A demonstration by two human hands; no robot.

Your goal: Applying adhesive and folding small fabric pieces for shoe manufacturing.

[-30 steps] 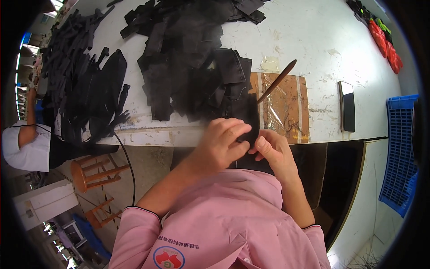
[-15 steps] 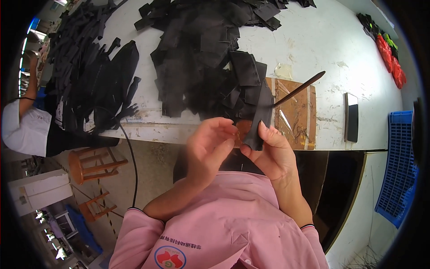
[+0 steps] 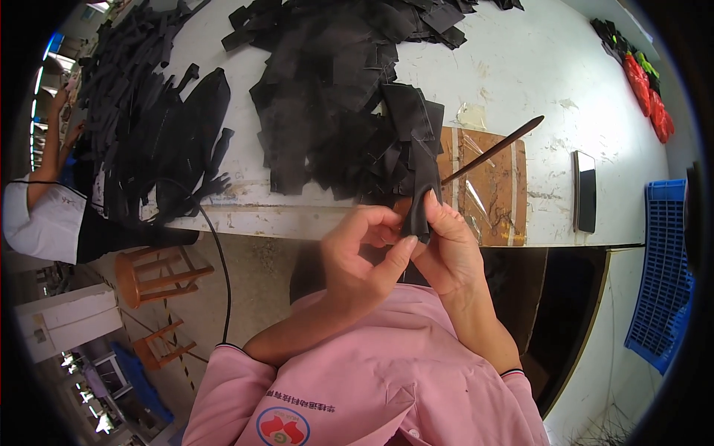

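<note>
Both hands meet just in front of the pink-sleeved chest, at the near edge of the table (image 3: pixel 565 67). The left hand (image 3: pixel 364 256) curls its fingers closed, thumb and forefinger pinching the lower end of a black strip (image 3: pixel 422 197); the right hand (image 3: pixel 450 249) closes on the same end from the other side, thumb pressed against it. The strip stands nearly upright between the two hands, its top rising over the table edge in front of the heap behind. It looks dark, matte and limp, folded or doubled lengthwise, narrower at the pinched end. The step in hand appears to be folding or shaping one cut piece; the next move likely calls for a steady two-sided pinch so the fold does not spring open. Just beyond lies a brown board (image 3: pixel 487 186) with clear tape on it, and a thin dark stick (image 3: pixel 494 149) slants across it. Farther back spreads a large pile (image 3: pixel 335 89) of black cut pieces. To the right lies a dark phone (image 3: pixel 585 191), and beyond the table edge, a blue crate (image 3: pixel 666 267).
</note>
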